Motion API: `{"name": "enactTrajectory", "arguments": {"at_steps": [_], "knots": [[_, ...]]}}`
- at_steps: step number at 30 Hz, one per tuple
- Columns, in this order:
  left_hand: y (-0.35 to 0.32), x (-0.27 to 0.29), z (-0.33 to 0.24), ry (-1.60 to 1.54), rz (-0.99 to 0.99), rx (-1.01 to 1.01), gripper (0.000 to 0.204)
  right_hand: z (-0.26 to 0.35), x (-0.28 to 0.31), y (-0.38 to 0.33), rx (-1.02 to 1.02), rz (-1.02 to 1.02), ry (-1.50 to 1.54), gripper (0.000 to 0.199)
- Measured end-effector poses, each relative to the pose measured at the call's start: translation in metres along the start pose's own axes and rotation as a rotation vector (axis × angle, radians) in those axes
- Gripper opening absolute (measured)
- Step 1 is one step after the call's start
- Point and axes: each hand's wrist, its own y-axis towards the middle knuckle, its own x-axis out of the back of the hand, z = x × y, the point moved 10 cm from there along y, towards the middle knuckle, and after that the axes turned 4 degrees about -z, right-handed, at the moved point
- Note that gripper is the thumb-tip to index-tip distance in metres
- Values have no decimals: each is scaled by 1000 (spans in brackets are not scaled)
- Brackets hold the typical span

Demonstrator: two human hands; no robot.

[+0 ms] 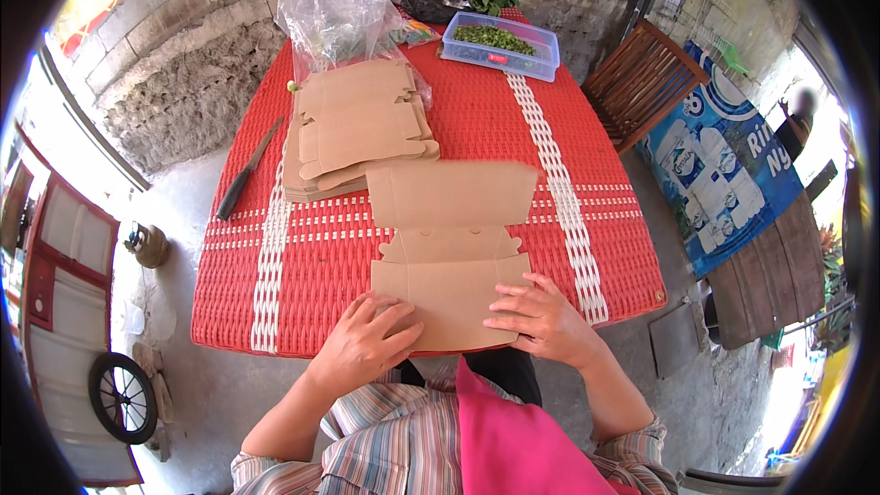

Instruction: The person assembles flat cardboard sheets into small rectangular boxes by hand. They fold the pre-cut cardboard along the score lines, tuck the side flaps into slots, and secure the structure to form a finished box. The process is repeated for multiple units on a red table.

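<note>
An unfolded brown cardboard box (449, 298) lies at the table's near edge, its far flap (454, 192) raised and slightly blurred. At its near left side my left hand (368, 335) holds the edge, the fingers bent over the board. My right hand (543, 319) holds the opposite side, fingers laid over the board and a little apart. What lies under the board is hidden. Just beyond, to the left, is a stack of flat cardboard boxes (357, 128) with notched tabs.
A knife (247, 170) with a dark handle lies on the left of the red woven table (605, 266). At the far end are a clear plastic bag (330, 14) and a plastic container (545, 55) of chopped greens. A wooden chair (642, 82) stands at the far right.
</note>
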Motion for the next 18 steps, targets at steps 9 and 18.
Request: {"name": "enactTrajectory", "arguments": {"at_steps": [9,18], "knots": [[1,-8,35,-168,-161,360,12,-29,7,12,-317,-214,236,19],[20,-18,47,118,-236,522,36,-43,7,18,-535,-449,-2,38]]}}
